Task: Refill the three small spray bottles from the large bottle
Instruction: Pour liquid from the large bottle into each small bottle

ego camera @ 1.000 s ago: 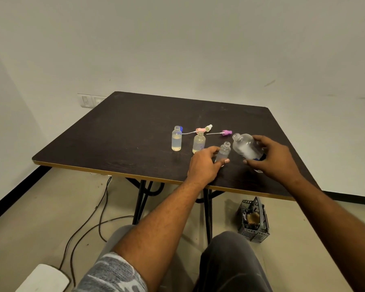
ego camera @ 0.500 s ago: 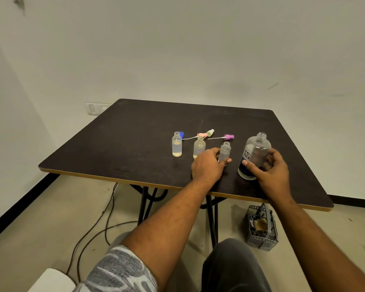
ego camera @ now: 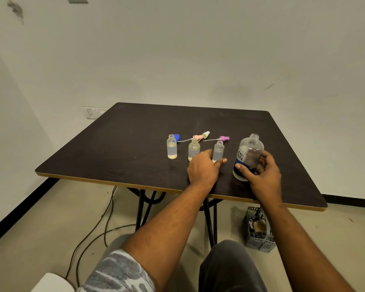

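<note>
Likely risk: every bottle is uncapped, and the narrow neck of the rightmost small bottle (ego camera: 218, 151) could make liquid poured from the wide large bottle (ego camera: 249, 152) overshoot, or a nudge could tip a light bottle over. Near the table's (ego camera: 135, 133) front edge, the left hand (ego camera: 202, 167) steadies that small bottle, thumb before its base and fingers at its left. Just to the right, the right hand (ego camera: 261, 175) wraps the lower half of the upright large bottle. Beyond stand the middle small bottle (ego camera: 193, 149) and the leftmost small bottle (ego camera: 172, 149), with the spray caps (ego camera: 201, 135) lying behind them.
</note>
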